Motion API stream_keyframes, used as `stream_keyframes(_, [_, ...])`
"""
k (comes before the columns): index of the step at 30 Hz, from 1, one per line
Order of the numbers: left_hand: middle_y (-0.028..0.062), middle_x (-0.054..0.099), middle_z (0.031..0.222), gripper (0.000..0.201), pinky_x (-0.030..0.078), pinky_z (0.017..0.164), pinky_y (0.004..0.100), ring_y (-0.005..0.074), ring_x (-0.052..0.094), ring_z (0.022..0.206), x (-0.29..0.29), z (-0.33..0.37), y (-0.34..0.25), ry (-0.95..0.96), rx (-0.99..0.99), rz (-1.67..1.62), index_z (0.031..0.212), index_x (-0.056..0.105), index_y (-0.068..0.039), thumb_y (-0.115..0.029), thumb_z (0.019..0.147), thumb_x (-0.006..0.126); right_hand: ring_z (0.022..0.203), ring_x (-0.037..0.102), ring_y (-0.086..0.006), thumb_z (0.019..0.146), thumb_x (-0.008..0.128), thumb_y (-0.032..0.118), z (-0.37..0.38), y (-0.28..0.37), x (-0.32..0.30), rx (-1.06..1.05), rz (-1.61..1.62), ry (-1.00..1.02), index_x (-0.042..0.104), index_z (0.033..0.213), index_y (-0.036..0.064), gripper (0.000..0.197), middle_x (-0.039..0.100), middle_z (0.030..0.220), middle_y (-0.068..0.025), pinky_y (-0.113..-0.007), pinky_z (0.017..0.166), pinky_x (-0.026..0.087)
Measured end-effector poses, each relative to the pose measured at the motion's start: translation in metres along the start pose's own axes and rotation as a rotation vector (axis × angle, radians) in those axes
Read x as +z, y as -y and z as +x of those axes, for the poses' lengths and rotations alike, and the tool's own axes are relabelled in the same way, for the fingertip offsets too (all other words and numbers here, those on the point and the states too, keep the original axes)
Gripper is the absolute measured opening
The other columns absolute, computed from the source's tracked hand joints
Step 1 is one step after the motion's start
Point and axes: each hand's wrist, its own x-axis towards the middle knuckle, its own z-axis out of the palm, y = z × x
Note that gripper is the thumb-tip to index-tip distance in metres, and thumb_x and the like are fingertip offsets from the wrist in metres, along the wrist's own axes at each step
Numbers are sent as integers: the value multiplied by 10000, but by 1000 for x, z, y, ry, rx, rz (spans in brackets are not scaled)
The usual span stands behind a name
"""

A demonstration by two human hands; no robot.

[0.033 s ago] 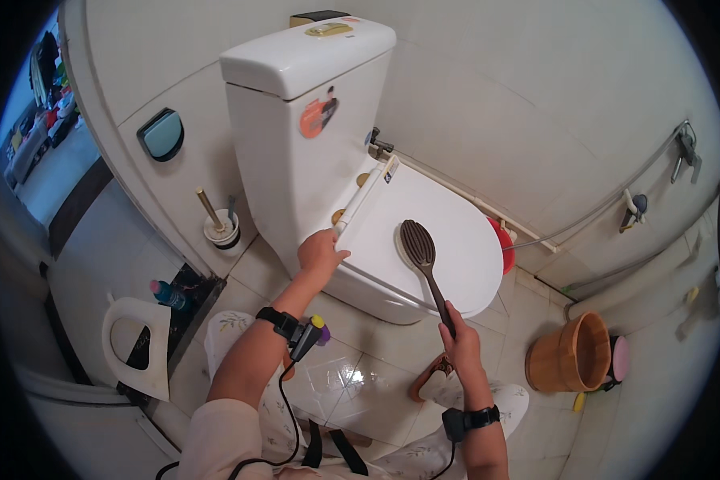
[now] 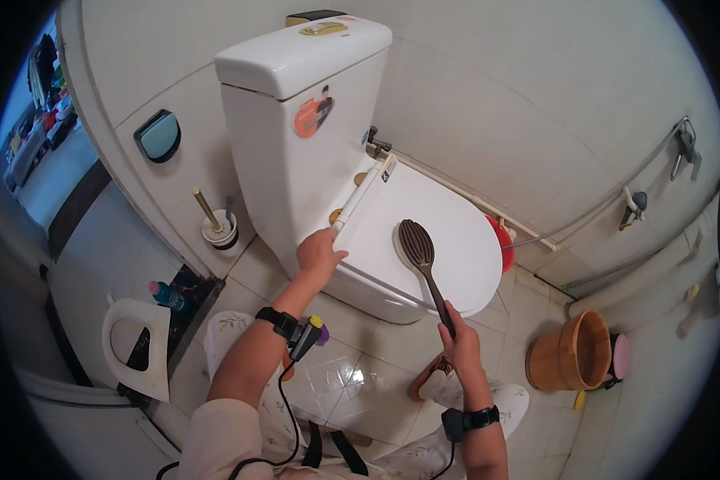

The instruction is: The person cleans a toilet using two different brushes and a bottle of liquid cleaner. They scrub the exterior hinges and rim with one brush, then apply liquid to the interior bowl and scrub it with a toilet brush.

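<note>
A white toilet with its lid [image 2: 456, 216] down stands in front of me. My left hand [image 2: 320, 254] is closed at the lid's near left edge, close to the gold-coloured hinge; its fingertips are partly hidden there. In my right hand [image 2: 461, 346] is the handle of a long dark brown brush [image 2: 418, 244] with a ribbed back. The brush head lies over the middle of the lid, pale bristles showing along its left side. Whether the bristles touch the lid, I cannot tell.
Left of the toilet are a toilet-brush holder [image 2: 220, 234], a bottle [image 2: 168, 296] and a white seat-shaped plastic piece [image 2: 118, 348]. At right stand a wooden bucket [image 2: 570, 352] and a red basin [image 2: 500, 240] behind the toilet. A hose [image 2: 608, 210] runs along the right wall.
</note>
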Motion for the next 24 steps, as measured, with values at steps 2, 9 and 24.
stream_keyframes(2, [79, 592, 694, 193, 444, 577, 362, 255, 574, 661, 10, 3, 4, -134, 83, 51, 705, 600, -63, -193, 634, 723, 640, 581, -369, 802, 588, 183, -2, -5, -2, -30, 5, -34, 457, 1252, 187, 469, 602, 737, -195, -396, 589, 462])
stream_keyframes(9, [102, 590, 642, 164, 441, 562, 381, 280, 571, 617, 9, 11, 12, -172, 23, 70, 662, 604, -67, -209, 677, 686, 605, 580, -347, 796, 588, 165, 1, -28, -19, 83, -142, -165, 446, 1260, 182, 485, 593, 693, -185, -409, 563, 451])
stream_keyframes(24, [108, 611, 798, 249, 444, 615, 413, 306, 580, 766, -117, -17, 150, -184, -48, 164, 727, 624, -85, -311, 649, 692, 602, 574, -363, 808, 544, 159, 31, 26, 35, -102, -277, -27, 373, 1293, 189, 515, 584, 665, -190, -447, 545, 448])
